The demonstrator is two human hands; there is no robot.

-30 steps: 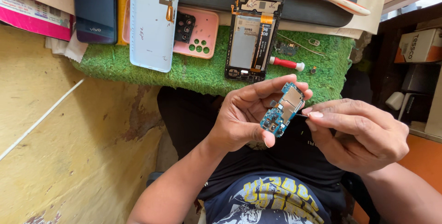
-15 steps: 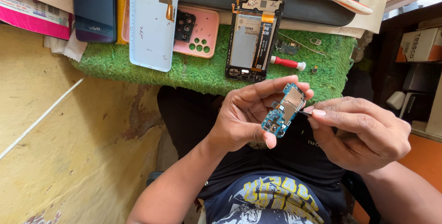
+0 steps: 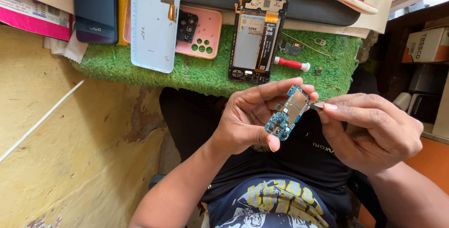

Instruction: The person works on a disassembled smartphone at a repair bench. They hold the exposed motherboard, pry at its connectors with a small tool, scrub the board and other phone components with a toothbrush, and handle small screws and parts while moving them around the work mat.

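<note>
While the left hand (image 3: 245,120) pinches the blue circuit board (image 3: 287,113) by its long edges between thumb and fingertips, the board is held tilted in open air below the near edge of the green mat (image 3: 196,76). Just right of the board, the right hand (image 3: 374,132) is closed on a small metal tool (image 3: 317,106) whose tip meets the board's upper right edge. Above the board, the opened phone (image 3: 255,36) and a red screwdriver (image 3: 291,63) lie on the mat.
</note>
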